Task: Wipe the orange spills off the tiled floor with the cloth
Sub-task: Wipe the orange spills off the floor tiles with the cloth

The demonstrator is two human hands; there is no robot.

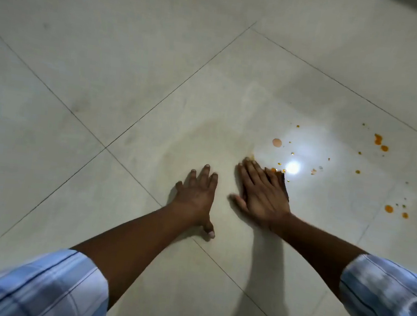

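The left hand (195, 195) lies flat on the pale, glossy tiled floor (134, 72), fingers spread straight, its grip open and holding nothing. Just beside it, the right hand (263, 193) also lies flat on the floor, grip open, fingertips at the near fringe of the scattered orange liquid spills (389, 209). A dark strip runs along its outer edge — cloth or shadow, I cannot tell. The drops spread rightward around a bright glare.

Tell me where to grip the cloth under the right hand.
Only a dark edge of what seems the cloth shows, along the little-finger side of the right hand, which presses flat on it. Grip that exposed edge, probably, coming from the right; the rest lies hidden under the palm.
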